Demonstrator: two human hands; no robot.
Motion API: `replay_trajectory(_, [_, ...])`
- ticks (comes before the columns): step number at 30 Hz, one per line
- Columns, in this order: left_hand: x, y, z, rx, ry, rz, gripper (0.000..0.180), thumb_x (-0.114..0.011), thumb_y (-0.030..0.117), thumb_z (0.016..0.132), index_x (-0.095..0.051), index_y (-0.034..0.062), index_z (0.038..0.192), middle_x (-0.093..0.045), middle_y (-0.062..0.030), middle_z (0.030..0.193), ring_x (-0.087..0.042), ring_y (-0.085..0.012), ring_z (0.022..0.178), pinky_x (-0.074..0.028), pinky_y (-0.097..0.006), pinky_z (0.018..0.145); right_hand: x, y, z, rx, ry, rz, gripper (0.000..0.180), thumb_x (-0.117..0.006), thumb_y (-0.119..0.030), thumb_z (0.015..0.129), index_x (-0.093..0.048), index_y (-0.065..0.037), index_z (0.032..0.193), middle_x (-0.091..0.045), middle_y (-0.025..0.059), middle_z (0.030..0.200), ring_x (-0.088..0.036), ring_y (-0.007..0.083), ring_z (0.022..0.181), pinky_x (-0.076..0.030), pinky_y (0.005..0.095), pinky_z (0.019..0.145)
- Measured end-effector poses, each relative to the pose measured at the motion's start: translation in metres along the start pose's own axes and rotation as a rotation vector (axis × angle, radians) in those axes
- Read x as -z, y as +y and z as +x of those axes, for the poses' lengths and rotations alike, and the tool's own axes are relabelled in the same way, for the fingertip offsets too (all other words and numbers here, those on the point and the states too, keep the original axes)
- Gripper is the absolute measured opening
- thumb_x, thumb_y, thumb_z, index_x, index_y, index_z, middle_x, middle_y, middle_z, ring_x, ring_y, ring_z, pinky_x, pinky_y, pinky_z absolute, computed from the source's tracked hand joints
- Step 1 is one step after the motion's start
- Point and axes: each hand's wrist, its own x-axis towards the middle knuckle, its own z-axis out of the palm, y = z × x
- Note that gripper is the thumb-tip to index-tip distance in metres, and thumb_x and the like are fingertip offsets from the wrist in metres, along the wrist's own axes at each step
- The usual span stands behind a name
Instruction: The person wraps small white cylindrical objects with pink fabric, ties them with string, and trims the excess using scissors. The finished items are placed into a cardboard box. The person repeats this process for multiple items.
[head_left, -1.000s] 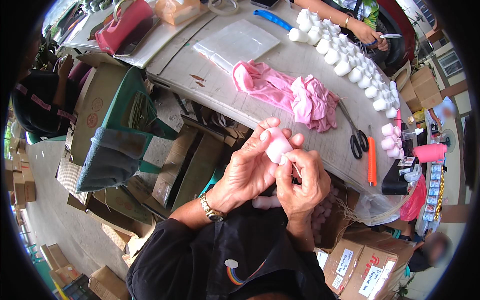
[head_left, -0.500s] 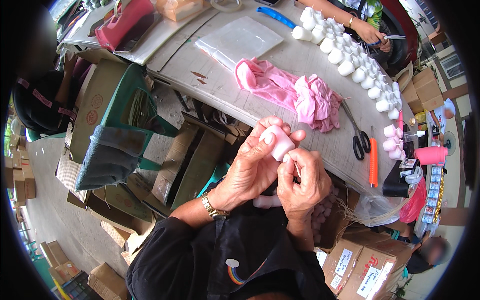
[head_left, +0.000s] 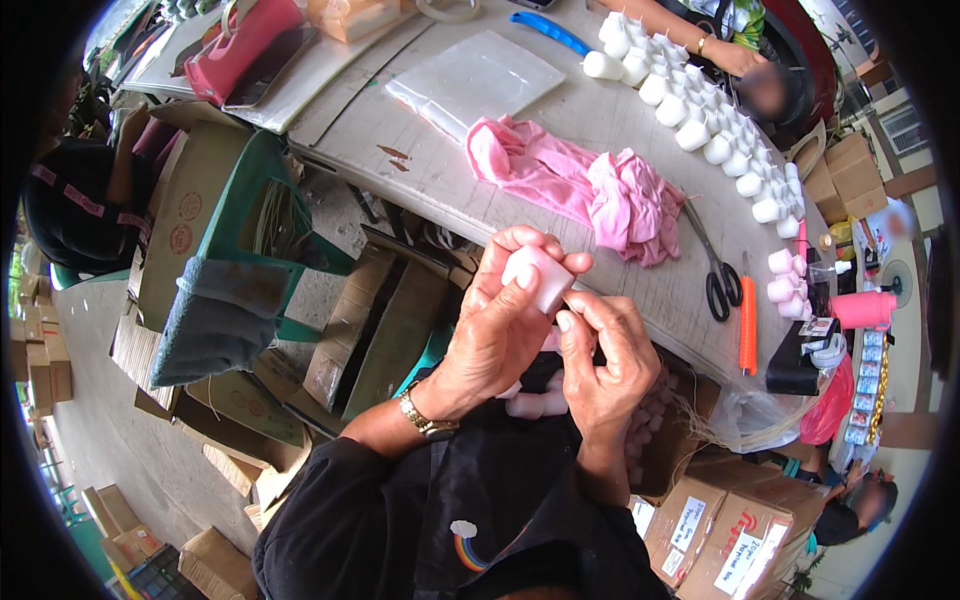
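A small pale pink candle [head_left: 540, 280] is gripped between the thumb and fingers of my left hand [head_left: 485, 340], tilted, just off the near table edge. Close to its lower end, my right hand [head_left: 612, 365] has thumb and forefinger pinched together. Whatever thin thing may be between them is too small to make out. More pale pink candle pieces [head_left: 535, 404] lie in my lap below the hands, partly hidden by them. On the table beyond is a crumpled pink cloth [head_left: 630, 205].
Rows of white candles with wicks [head_left: 700, 125] curve along the table's far right. Black-handled scissors [head_left: 722, 285], an orange cutter [head_left: 748, 325] and small pink candles [head_left: 787, 285] lie nearer. A clear plastic sheet [head_left: 475, 80] lies behind the cloth. Cardboard boxes [head_left: 720, 530] stand at lower right.
My left hand has shifted slightly left and up, and the candle tilts more. My right fingers have drawn a little away from it. More candle pieces show in my lap.
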Motion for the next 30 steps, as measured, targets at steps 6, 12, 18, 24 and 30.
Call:
replay_trajectory(6, [-0.0011, 0.0059, 0.0005, 0.018, 0.002, -0.031, 0.031, -0.060, 0.019, 0.095, -0.047, 0.0107, 0.122, -0.050, -0.0086, 0.117, -0.049, -0.0267, 0.123, -0.041, -0.039, 0.104, -0.0027, -0.0011, -0.0061, -0.095, 0.039, 0.090, 0.016, -0.070, 0.007, 0.080, -0.064, 0.004, 0.095, -0.068, 0.0111, 0.082, -0.067, 0.0205, 0.066, -0.053, 0.0285, 0.057])
replay_trajectory(12, [-0.0007, 0.0037, 0.0002, 0.016, -0.029, -0.024, 0.032, -0.061, 0.019, 0.094, -0.047, 0.0115, 0.122, -0.049, -0.0084, 0.117, -0.049, -0.0267, 0.123, -0.042, -0.039, 0.103, -0.0026, 0.0027, -0.0065, 0.003, 0.074, 0.045, 0.011, -0.071, 0.000, 0.084, -0.064, 0.001, 0.093, -0.067, 0.0056, 0.079, -0.057, 0.0095, 0.060, -0.045, 0.0238, 0.054])
replay_trajectory(18, [0.0004, 0.0010, -0.0005, 0.020, -0.024, 0.002, 0.034, -0.061, 0.019, 0.093, -0.046, 0.0122, 0.123, -0.048, -0.0081, 0.118, -0.050, -0.0262, 0.121, -0.044, -0.040, 0.100, -0.0036, 0.0023, -0.0047, -0.007, 0.072, 0.039, 0.010, -0.069, 0.001, 0.083, -0.063, 0.000, 0.091, -0.064, 0.0033, 0.076, -0.052, 0.0088, 0.057, -0.042, 0.0237, 0.051])
replay_trajectory(24, [0.0002, 0.0000, -0.0011, 0.015, -0.010, 0.041, 0.035, -0.062, 0.019, 0.093, -0.044, 0.0116, 0.123, -0.047, -0.0086, 0.118, -0.050, -0.0261, 0.121, -0.047, -0.040, 0.097, -0.0025, 0.0021, -0.0034, 0.010, 0.016, 0.022, 0.015, -0.066, 0.009, 0.080, -0.060, 0.001, 0.091, -0.064, 0.0078, 0.077, -0.061, 0.0154, 0.057, -0.049, 0.0261, 0.050])
replay_trajectory(30, [0.0018, -0.0012, -0.0022, 0.003, -0.026, 0.076, 0.035, -0.061, 0.020, 0.094, -0.044, 0.0109, 0.123, -0.047, -0.0088, 0.117, -0.051, -0.0267, 0.118, -0.046, -0.040, 0.098, -0.0034, 0.0011, -0.0042, -0.044, -0.010, 0.024, 0.014, -0.064, 0.008, 0.081, -0.060, 0.000, 0.091, -0.063, 0.0076, 0.076, -0.061, 0.0158, 0.057, -0.048, 0.0270, 0.050])
